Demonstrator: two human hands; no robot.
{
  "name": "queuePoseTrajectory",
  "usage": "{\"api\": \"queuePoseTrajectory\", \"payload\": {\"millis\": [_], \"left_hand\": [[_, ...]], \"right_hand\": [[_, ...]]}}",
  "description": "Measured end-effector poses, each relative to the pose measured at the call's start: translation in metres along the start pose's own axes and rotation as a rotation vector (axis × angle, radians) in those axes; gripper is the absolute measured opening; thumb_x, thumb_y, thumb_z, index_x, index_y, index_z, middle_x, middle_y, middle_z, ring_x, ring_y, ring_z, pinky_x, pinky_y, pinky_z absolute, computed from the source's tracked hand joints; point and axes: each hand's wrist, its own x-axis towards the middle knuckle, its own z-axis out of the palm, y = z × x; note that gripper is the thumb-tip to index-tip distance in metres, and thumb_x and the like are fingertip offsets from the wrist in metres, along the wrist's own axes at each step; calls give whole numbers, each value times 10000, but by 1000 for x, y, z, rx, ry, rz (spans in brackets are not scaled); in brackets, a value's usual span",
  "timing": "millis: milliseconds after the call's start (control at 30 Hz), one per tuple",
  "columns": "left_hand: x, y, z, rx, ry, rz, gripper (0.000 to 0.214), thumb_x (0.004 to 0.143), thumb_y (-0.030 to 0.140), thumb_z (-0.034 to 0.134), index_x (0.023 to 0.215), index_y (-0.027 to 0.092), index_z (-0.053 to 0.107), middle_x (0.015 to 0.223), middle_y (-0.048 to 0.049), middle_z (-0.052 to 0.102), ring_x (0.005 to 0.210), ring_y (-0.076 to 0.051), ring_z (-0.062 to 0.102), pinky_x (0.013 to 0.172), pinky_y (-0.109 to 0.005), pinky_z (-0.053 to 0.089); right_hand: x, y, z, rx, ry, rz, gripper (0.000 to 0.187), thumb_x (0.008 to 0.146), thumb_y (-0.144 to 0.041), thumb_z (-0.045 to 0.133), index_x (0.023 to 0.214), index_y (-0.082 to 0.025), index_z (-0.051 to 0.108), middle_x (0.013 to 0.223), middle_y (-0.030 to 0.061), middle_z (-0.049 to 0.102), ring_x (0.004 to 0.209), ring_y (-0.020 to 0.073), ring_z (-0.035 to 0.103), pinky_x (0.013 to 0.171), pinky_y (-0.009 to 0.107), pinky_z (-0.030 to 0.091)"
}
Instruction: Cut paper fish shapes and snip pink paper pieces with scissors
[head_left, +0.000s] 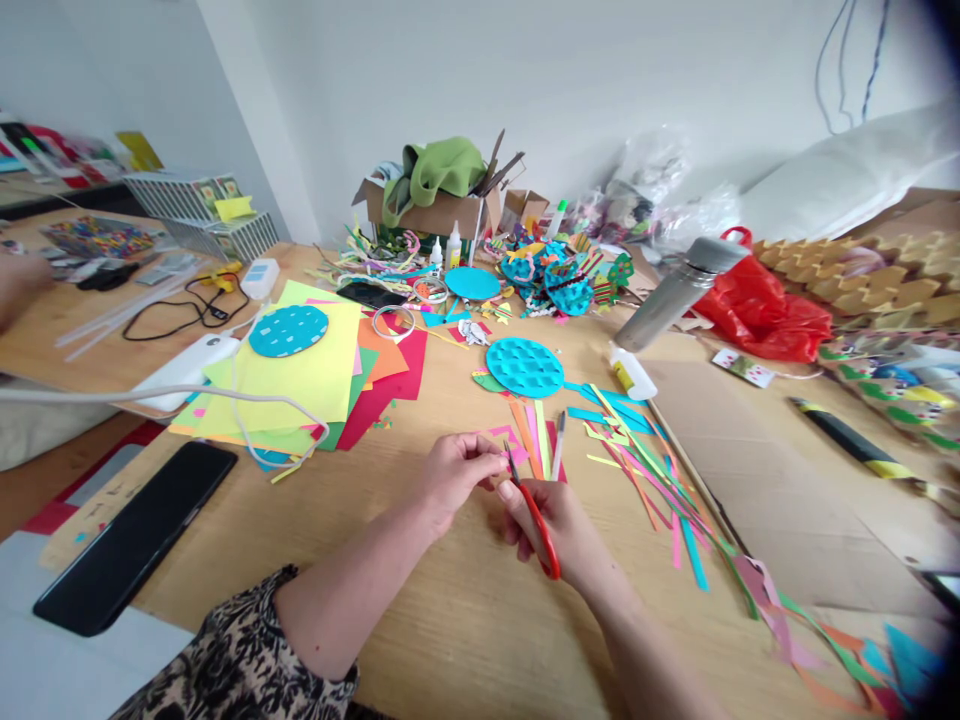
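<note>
My right hand [559, 525] grips red-handled scissors [536, 515], blades pointing up toward my left hand. My left hand [457, 470] is closed in a pinch on a small pink paper piece [501, 462] right at the scissor tips. Just beyond the hands lie several coloured paper strips [637, 460] fanned out on the wooden table [420, 600]. A blue woven paper disc [525, 367] lies further back.
A stack of coloured paper sheets [315, 375] with another blue disc [289, 330] lies at left, a black phone [135, 535] nearer. Glue bottle [631, 372], metal flask [675, 290], red bag [765, 305], cardboard sheet [757, 470] at right. Another person's hand [19, 285] shows at far left.
</note>
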Motion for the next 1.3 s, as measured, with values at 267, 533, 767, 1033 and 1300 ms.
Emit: {"api": "queuePoseTrajectory", "payload": {"millis": [267, 533, 767, 1033, 1300], "left_hand": [[1, 1, 0, 6, 2, -2, 143, 574, 251, 705, 622, 144, 623, 605, 0, 581, 576, -110, 518, 596, -259, 414], [2, -1, 0, 10, 42, 4, 132, 578, 238, 699, 628, 144, 622, 532, 38, 522, 535, -81, 463, 549, -223, 378], [2, -1, 1, 16, 40, -17, 177, 565, 265, 717, 652, 137, 629, 564, 22, 574, 534, -86, 499, 548, -229, 399], [0, 2, 0, 32, 5, -27, 162, 561, 258, 703, 640, 144, 621, 564, 13, 600, 530, -96, 523, 567, -246, 423], [2, 2, -2, 30, 36, -15, 150, 557, 250, 702, 631, 143, 629, 580, 17, 586, 564, -95, 521, 574, -239, 427]], "right_hand": [[0, 1, 0, 2, -4, 0, 595, 774, -732, 526, 567, -175, 504, 480, 12, 568, 349, 85, 496, 352, 187, 335], [-1, -1, 1, 5, 6, 21, 639, 748, -786, 481, 552, -178, 496, 466, 4, 549, 340, 81, 487, 342, 184, 342], [-2, 0, 1, 2, 9, 31, 624, 750, -775, 498, 561, -181, 494, 475, 7, 562, 343, 84, 496, 344, 184, 338], [0, 0, -1, -7, 0, -15, 603, 761, -748, 527, 586, -171, 520, 501, 22, 589, 374, 98, 527, 368, 192, 353], [-2, -5, -1, -17, 5, 21, 636, 728, -788, 510, 555, -177, 500, 474, 11, 562, 352, 91, 506, 353, 189, 345]]}}
